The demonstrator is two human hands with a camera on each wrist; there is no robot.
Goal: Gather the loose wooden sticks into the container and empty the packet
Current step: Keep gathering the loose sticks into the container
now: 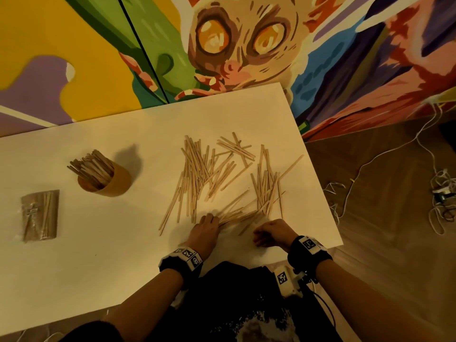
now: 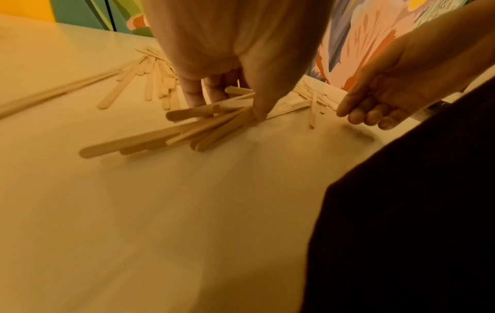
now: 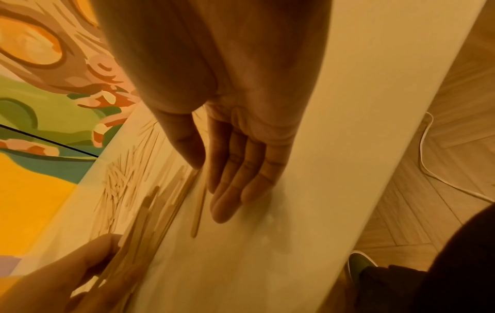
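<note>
Several loose wooden sticks (image 1: pixel 209 169) lie scattered on the white table (image 1: pixel 98 267), right of centre. My left hand (image 1: pixel 206 228) pinches a fanned bundle of sticks (image 2: pixel 166 137) at the pile's near edge, thumb on one side and fingers on the other, still low on the table. My right hand (image 1: pixel 271 233) hovers just right of it with straight fingers (image 3: pixel 241 180) and holds nothing; a single stick (image 3: pixel 198 211) lies beside them. The round wooden container (image 1: pixel 106 178), packed with upright sticks, stands at the left. A clear packet (image 1: pixel 40 215) of sticks lies flat left of it.
A painted mural wall (image 1: pixel 222 45) runs behind the table. The table's right edge (image 1: pixel 328 193) is close to the pile. White cables (image 1: pixel 439 193) trail over the wooden floor on the right. My dark clothing (image 1: pixel 234 304) is against the near edge.
</note>
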